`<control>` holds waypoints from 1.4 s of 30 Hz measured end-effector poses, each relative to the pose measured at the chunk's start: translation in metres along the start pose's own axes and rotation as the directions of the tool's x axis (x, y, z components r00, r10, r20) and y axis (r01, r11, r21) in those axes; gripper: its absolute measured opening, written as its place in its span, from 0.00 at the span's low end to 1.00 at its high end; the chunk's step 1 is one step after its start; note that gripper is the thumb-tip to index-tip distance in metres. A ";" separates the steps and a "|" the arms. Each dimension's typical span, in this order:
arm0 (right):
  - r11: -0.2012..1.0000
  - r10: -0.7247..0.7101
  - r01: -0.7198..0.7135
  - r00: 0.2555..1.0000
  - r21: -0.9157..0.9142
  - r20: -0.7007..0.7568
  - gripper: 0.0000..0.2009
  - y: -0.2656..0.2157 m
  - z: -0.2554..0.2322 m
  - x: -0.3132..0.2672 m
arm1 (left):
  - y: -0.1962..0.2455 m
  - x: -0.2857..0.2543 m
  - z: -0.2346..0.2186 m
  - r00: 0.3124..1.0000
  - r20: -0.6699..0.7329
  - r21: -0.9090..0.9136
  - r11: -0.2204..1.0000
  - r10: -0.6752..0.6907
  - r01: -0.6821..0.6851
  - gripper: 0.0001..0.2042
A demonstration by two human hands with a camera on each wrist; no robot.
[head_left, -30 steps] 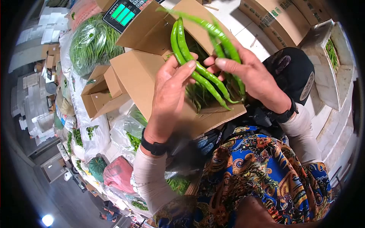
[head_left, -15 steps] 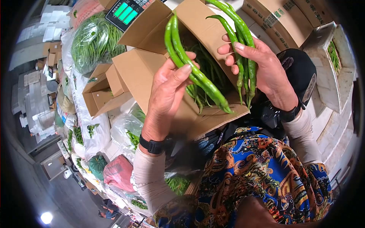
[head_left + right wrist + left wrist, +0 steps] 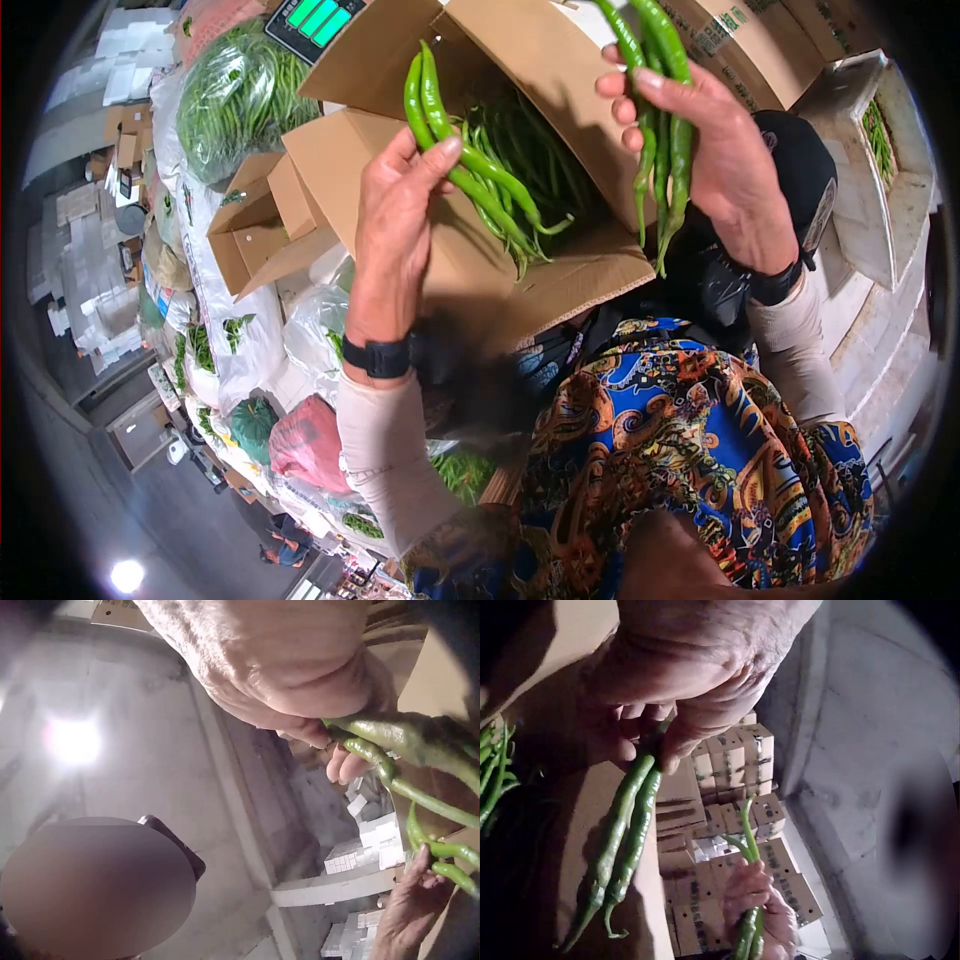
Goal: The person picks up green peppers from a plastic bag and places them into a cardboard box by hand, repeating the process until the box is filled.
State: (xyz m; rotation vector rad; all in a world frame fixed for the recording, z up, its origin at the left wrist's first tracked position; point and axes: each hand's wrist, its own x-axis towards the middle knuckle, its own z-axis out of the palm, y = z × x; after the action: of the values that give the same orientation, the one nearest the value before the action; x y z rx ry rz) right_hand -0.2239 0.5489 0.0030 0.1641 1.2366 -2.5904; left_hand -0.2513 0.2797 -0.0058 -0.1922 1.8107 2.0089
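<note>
In the head view my left hand [image 3: 395, 215] pinches two long green peppers [image 3: 478, 168] between thumb and fingers, over the open cardboard box [image 3: 350, 180]. My right hand [image 3: 725, 165] grips several more green peppers [image 3: 678, 140] above the box's right flap, their tips pointing down. Inside the box lies a pile of green peppers [image 3: 530, 150]. The left wrist view shows the two peppers [image 3: 630, 840] hanging from my left hand [image 3: 697, 675], the other hand lower down. In the right wrist view, peppers [image 3: 420, 742] stick out from under my right hand [image 3: 277, 667].
A lit scale [image 3: 315, 22] stands behind the box. To the left are a clear bag of peppers [image 3: 240, 105], a smaller open carton [image 3: 255, 235] and a red sack [image 3: 308, 445]. A foam box [image 3: 845, 165] stands at the right, near more cartons [image 3: 770, 40].
Both hands have moved apart: the left one leftward with its two peppers, the right one to the right and up with its bunch. More of the pile in the box shows.
</note>
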 end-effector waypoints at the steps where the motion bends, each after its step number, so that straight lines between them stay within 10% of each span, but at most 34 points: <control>1: 0.999 -0.005 0.004 0.999 -0.038 -0.035 0.18 -0.003 0.002 -0.002 | -0.006 0.006 -0.009 0.998 -0.052 0.047 0.998 -0.028 0.031 0.12; 8: 0.995 0.096 -0.097 0.995 -0.036 -0.028 0.20 0.006 0.002 0.000 | -0.047 0.020 0.006 0.977 -0.102 0.223 0.953 -0.186 0.204 0.16; 10: 0.994 0.098 -0.100 0.994 -0.047 -0.038 0.21 0.011 0.005 0.002 | -0.044 0.017 0.015 0.967 -0.250 0.366 0.930 0.057 0.040 0.23; 14: 0.963 0.044 -0.053 0.998 -0.266 -0.040 0.24 0.015 0.016 0.007 | 0.002 -0.005 0.047 0.999 -0.022 0.214 0.976 0.036 -0.031 0.21; 18: 0.338 -0.405 0.442 0.865 -0.831 0.296 0.27 0.047 0.025 0.018 | 0.012 -0.013 0.072 0.985 0.103 0.011 0.990 0.138 -0.140 0.22; 24: 0.419 -0.282 0.482 0.875 -0.770 0.394 0.29 0.060 0.024 0.014 | 0.003 -0.002 0.046 0.996 0.017 -0.035 0.996 0.089 -0.088 0.13; 26: 0.742 0.034 0.180 0.952 -0.646 0.305 0.26 0.047 0.018 0.013 | 0.003 -0.005 0.039 0.993 0.085 -0.151 0.986 0.081 -0.068 0.09; 30: 0.931 0.228 -0.138 0.944 -0.338 0.241 0.19 0.050 0.016 0.020 | -0.002 -0.008 0.028 0.998 0.050 -0.122 0.992 0.028 -0.022 0.08; 42: 0.900 0.341 -0.236 0.905 -0.365 0.254 0.16 0.063 0.021 0.026 | -0.010 0.004 0.025 0.998 -0.044 -0.030 0.999 0.044 -0.045 0.10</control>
State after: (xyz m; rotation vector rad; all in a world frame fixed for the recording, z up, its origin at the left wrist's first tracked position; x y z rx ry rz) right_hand -0.2309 0.4901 -0.0365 -0.1154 1.3763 -2.0255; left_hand -0.2463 0.3057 -0.0133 -0.2071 1.8265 2.0795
